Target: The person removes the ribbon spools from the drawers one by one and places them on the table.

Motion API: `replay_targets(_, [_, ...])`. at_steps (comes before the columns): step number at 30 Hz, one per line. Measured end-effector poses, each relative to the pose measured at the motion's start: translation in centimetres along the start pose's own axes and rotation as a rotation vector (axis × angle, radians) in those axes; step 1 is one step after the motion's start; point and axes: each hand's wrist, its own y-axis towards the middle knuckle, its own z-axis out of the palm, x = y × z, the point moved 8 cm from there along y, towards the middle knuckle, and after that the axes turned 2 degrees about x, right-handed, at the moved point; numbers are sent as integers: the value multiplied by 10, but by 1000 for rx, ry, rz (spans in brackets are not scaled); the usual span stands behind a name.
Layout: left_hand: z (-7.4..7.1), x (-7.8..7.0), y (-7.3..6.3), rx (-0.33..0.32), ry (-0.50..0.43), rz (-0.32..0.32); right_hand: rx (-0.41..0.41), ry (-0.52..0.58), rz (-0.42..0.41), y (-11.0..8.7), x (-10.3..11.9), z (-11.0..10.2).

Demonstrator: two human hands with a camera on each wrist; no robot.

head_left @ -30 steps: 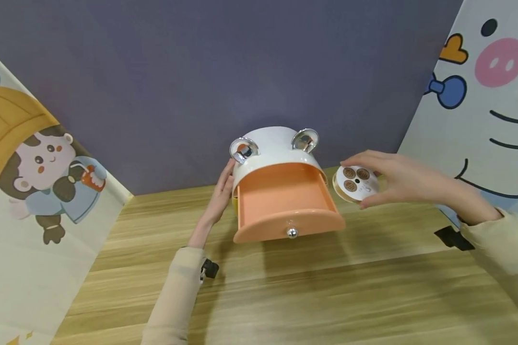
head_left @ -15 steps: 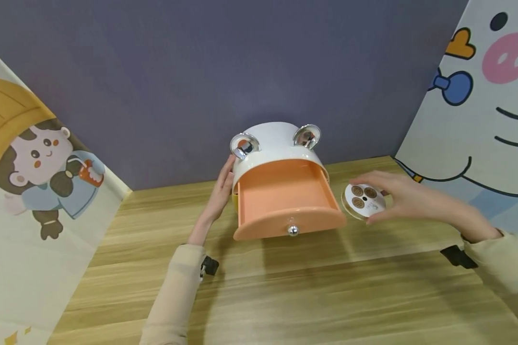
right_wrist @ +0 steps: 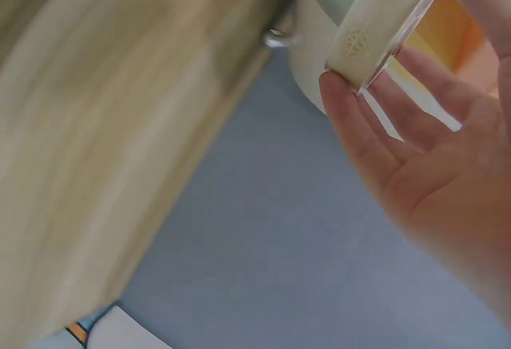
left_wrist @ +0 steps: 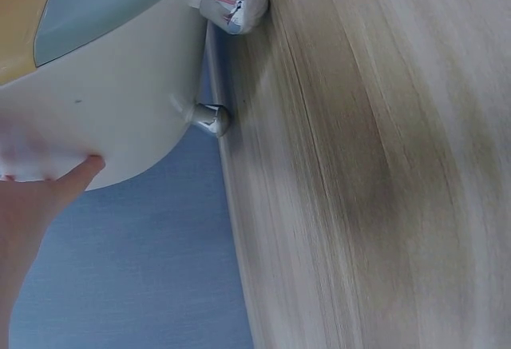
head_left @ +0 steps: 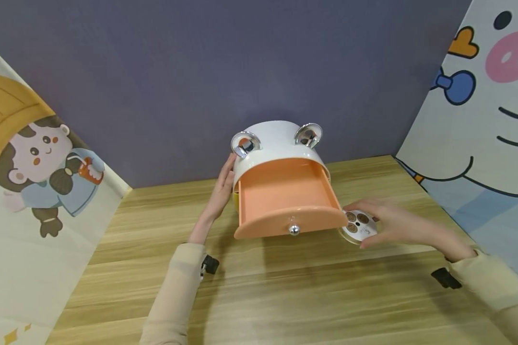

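A white, round-topped box (head_left: 271, 134) with silver ears (head_left: 246, 143) stands against the back wall, its orange drawer (head_left: 289, 189) pulled out. My left hand (head_left: 219, 194) rests along the box's left side, fingers fairly straight; in the left wrist view a fingertip touches the white shell (left_wrist: 120, 117). Beside the drawer's right front corner, my right hand (head_left: 388, 223) grips a round white spool (head_left: 362, 229) by its edges. Its face bears brown circles and a small dark centre hole. The right wrist view shows a cream patterned band (right_wrist: 363, 41) around it, pinched between thumb and fingers.
The box stands on silver feet (left_wrist: 211, 119) on a wood-grain table (head_left: 259, 297). A grey-blue wall (head_left: 177, 96) rises behind. Cartoon-printed panels flank the table at left (head_left: 26, 249) and right (head_left: 500, 158). A silver knob (head_left: 294, 230) sticks out from the drawer front.
My right hand has carried the spool down and towards me, first slightly right, then back left to the drawer's front corner. The left hand keeps its place on the box.
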Motion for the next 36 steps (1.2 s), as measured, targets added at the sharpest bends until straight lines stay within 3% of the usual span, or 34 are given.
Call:
replay_targets(5, [1,-2,-1,0,4,-3,28,55,-14,-1,-2,20])
replay_targets(19, [1,-3,-1,-4,20,-8,101,79,97,-5,-16,51])
replay_targets(36, [1,-4,-2,-2,44,15,149,144,91,-10,-19,79])
